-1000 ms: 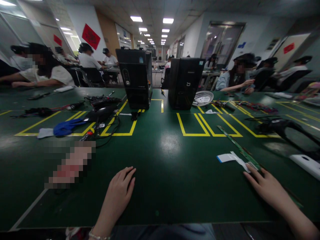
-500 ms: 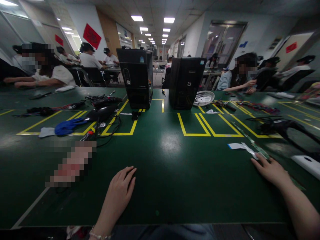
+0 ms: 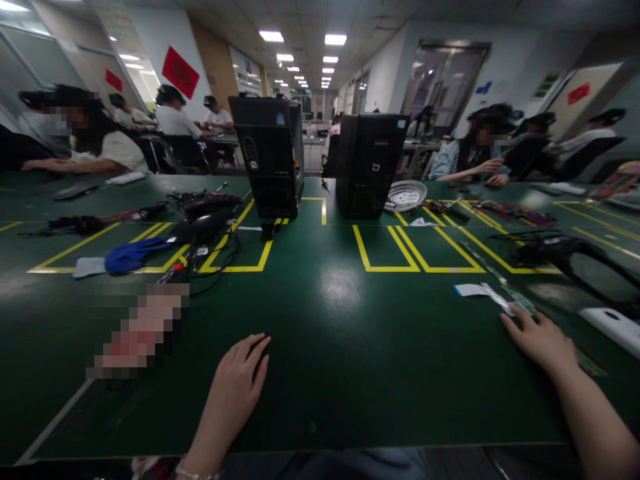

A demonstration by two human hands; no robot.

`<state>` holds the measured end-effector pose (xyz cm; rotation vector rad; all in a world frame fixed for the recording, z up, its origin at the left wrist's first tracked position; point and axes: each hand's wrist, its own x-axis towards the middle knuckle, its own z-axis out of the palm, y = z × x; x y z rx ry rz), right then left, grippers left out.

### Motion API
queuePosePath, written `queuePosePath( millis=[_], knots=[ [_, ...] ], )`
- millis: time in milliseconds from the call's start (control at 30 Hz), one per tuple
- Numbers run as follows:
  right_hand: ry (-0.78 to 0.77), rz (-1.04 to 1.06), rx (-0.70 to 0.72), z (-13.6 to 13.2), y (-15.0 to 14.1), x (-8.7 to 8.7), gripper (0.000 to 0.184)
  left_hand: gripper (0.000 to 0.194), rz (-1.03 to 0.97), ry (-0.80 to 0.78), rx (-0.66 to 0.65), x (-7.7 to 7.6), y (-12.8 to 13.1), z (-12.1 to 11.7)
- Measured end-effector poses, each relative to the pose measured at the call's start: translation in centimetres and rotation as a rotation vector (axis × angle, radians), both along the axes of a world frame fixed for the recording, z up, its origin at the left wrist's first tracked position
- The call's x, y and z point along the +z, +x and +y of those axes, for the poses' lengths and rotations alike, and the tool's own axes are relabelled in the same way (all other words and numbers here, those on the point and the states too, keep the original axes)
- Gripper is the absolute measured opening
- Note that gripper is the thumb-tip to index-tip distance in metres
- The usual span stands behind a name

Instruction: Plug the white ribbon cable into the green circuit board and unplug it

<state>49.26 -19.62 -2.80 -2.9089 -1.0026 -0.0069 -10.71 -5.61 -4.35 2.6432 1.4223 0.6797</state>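
Note:
My left hand (image 3: 240,377) lies palm down on the green table, fingers stretched out and thumb a little apart. It holds nothing. On the right, my right hand (image 3: 543,340) is closed over a long, narrow green circuit board (image 3: 505,283) that lies slantwise on the table. The fingers cover the board's middle, and its near end shows beyond the wrist. A white flat ribbon cable (image 3: 473,290) with a blue tip sticks out to the left from the board, close to my fingertips.
Two black computer towers (image 3: 267,160) stand at the back. A blue glove (image 3: 133,255), black cables and a blurred-out item (image 3: 143,330) lie left. Right are a white basket (image 3: 406,195), a black frame-like part (image 3: 565,257) and a white case (image 3: 613,328). People sit at tables beyond.
My right hand has shifted away from me and slightly right, and the circuit board and ribbon cable moved with it. Over the last half second both hands look still.

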Motion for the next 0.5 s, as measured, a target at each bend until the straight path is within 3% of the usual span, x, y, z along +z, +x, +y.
queuePosePath(
  millis=[500],
  knots=[
    [-0.046,-0.079,0.051,0.3,3.5,-1.2,0.071,0.038,-0.003,0.001,0.008,-0.1,-0.1,0.0]
  ],
)
